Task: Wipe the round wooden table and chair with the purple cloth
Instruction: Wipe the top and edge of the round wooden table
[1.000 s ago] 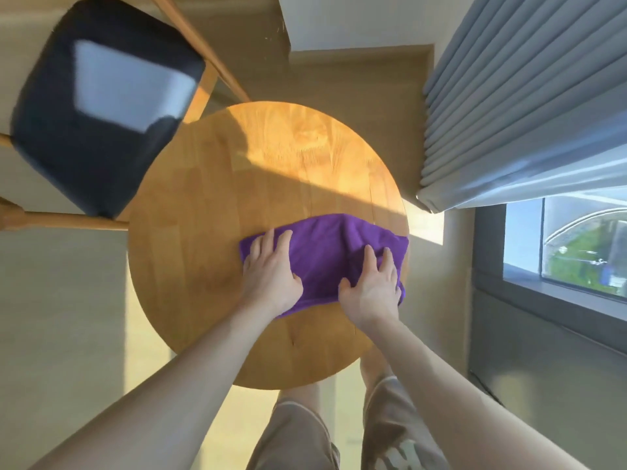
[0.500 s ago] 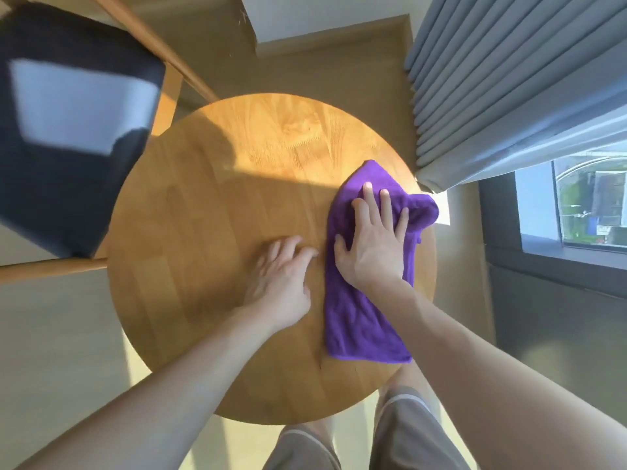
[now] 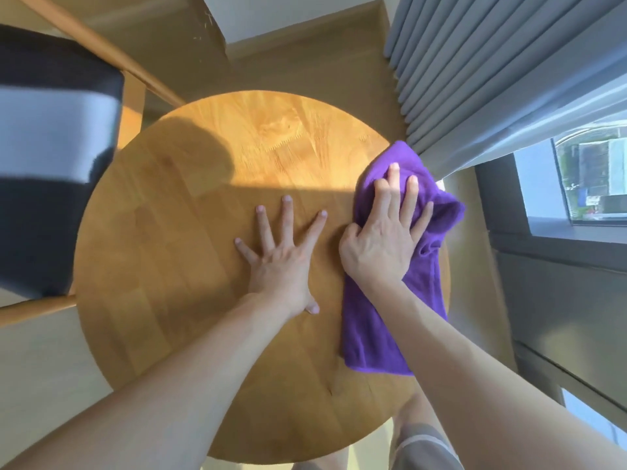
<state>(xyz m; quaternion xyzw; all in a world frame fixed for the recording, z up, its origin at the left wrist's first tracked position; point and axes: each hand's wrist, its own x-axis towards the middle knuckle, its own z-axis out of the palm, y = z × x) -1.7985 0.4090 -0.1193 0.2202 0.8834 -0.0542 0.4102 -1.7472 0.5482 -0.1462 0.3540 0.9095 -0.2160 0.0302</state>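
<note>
Sunlit, our round wooden table (image 3: 169, 266) bore the purple cloth (image 3: 373, 334) at its right edge; our right hand (image 3: 380, 242) pressed it, fingers straight, thumb perhaps tucked; our left hand (image 3: 281, 262) lay splayed beside.

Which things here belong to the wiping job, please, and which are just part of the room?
Job: purple cloth, round wooden table, chair, right hand pressing the cloth, left hand flat on the table.
Not involved: grey curtain, window.

The left hand (image 3: 278, 262) is now off the purple cloth (image 3: 383, 330), flat with fingers spread on the bare table (image 3: 169, 266). The right hand (image 3: 380, 242) alone presses the cloth, now turned lengthwise along the right edge
</note>
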